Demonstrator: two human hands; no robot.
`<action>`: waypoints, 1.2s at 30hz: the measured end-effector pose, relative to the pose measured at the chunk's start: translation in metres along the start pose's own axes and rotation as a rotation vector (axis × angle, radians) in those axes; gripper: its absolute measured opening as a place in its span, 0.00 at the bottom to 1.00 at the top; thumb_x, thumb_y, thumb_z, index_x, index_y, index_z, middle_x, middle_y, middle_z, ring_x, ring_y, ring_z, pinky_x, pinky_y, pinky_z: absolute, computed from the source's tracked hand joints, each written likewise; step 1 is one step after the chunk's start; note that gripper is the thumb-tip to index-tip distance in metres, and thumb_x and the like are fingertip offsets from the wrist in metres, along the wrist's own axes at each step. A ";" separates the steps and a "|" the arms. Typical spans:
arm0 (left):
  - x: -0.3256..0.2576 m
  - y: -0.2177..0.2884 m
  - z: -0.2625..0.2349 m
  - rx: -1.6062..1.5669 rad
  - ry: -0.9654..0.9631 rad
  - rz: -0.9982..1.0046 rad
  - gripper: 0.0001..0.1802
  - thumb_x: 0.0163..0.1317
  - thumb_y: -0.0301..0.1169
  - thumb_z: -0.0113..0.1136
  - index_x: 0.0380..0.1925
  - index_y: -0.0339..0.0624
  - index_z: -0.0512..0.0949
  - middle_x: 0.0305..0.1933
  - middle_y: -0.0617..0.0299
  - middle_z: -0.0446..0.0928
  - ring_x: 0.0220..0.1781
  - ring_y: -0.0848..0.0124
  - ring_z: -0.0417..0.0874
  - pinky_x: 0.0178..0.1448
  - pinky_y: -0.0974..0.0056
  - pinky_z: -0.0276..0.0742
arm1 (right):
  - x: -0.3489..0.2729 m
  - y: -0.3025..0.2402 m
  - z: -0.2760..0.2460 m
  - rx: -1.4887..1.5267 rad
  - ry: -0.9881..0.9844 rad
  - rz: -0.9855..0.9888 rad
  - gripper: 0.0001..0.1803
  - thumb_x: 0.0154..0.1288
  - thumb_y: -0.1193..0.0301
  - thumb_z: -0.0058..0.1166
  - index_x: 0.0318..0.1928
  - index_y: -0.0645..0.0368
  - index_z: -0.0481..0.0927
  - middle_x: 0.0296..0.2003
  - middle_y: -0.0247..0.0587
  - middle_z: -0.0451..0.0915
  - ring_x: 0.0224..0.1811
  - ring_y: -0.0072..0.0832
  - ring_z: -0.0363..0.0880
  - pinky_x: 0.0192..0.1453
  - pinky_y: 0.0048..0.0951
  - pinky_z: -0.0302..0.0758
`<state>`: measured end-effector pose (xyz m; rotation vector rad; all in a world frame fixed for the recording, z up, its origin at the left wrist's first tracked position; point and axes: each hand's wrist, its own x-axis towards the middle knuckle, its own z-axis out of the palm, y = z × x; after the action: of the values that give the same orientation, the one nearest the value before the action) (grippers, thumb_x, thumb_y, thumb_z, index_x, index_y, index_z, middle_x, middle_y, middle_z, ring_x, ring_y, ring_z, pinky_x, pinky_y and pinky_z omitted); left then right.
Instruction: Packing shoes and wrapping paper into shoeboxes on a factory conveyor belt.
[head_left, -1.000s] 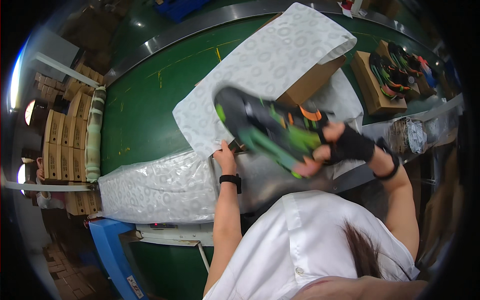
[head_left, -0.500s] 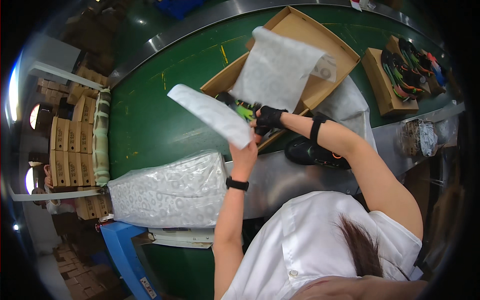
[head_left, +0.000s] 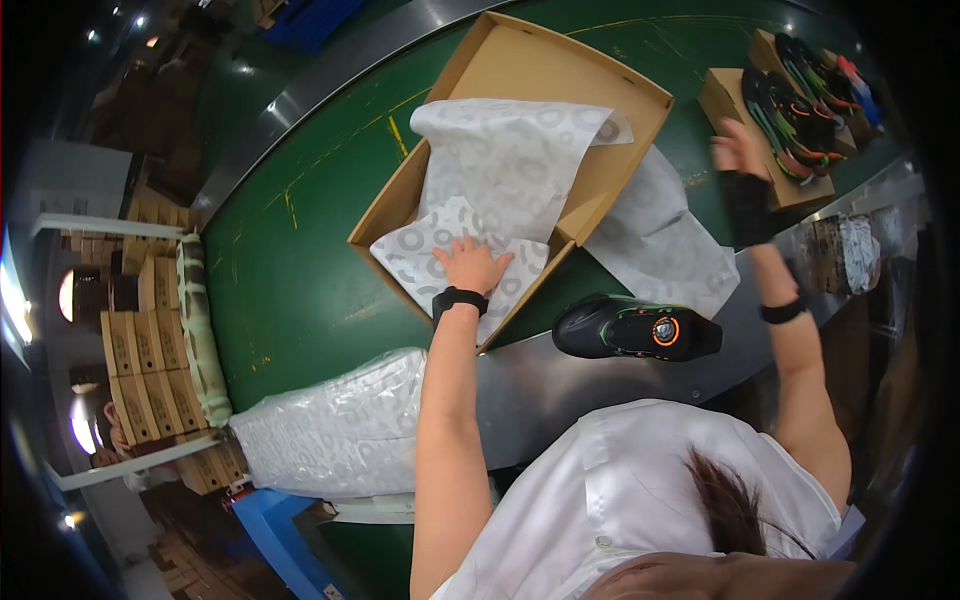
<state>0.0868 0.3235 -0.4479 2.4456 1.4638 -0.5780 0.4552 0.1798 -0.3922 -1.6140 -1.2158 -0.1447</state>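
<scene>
Fabric of a smooth white buttoned shirt (head_left: pixel 650 480) fills the near edge. Beyond it, a glossy clear-plastic-wrapped stack of patterned white paper (head_left: pixel 335 425) lies to the left. A rounded black shoe with green trim and an orange-ringed disc (head_left: pixel 637 328) rests, toe leftward, on the brushed-steel edging of the green counter (head_left: pixel 300 270). The bare left hand (head_left: pixel 472 268) lies on crinkled grey-printed white paper (head_left: pixel 510 150), fingers spread wide, inside an open rectangular brown cardboard box (head_left: pixel 600 75). Just right of the box spreads a loose, creased pale sheet (head_left: pixel 665 240). The right hand in a black fingerless glove (head_left: pixel 745 190) is raised, its blurred fingers loosely extended, near brown boxes (head_left: pixel 720 95) topped with multicoloured shoes (head_left: pixel 785 120)
</scene>
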 end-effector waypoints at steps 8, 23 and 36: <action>-0.071 0.091 -0.034 -0.754 0.173 0.547 0.24 0.42 0.45 0.63 0.32 0.36 0.75 0.27 0.53 0.73 0.31 0.56 0.74 0.37 0.62 0.70 | -0.091 0.209 -0.357 -0.171 0.066 0.446 0.16 0.54 0.69 0.48 0.40 0.67 0.74 0.32 0.41 0.77 0.34 0.27 0.75 0.42 0.23 0.69; -0.136 0.162 0.028 -0.548 0.414 0.591 0.36 0.32 0.40 0.68 0.43 0.37 0.65 0.50 0.49 0.66 0.58 0.55 0.61 0.60 0.46 0.51 | -0.150 0.314 -0.449 -0.778 0.237 0.820 0.15 0.55 0.67 0.48 0.38 0.66 0.74 0.32 0.39 0.77 0.34 0.27 0.74 0.43 0.23 0.68; -0.048 -0.018 -0.040 -2.520 0.148 0.003 0.26 0.56 0.50 0.48 0.46 0.41 0.68 0.47 0.57 0.71 0.48 0.63 0.72 0.54 0.57 0.67 | -0.023 0.122 -0.227 -0.275 0.377 0.149 0.12 0.61 0.67 0.44 0.39 0.64 0.72 0.38 0.40 0.74 0.41 0.27 0.70 0.46 0.26 0.66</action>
<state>0.0596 0.3099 -0.3908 0.3312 0.7401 0.9905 0.6402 -0.0012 -0.3881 -1.8072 -0.8080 -0.5153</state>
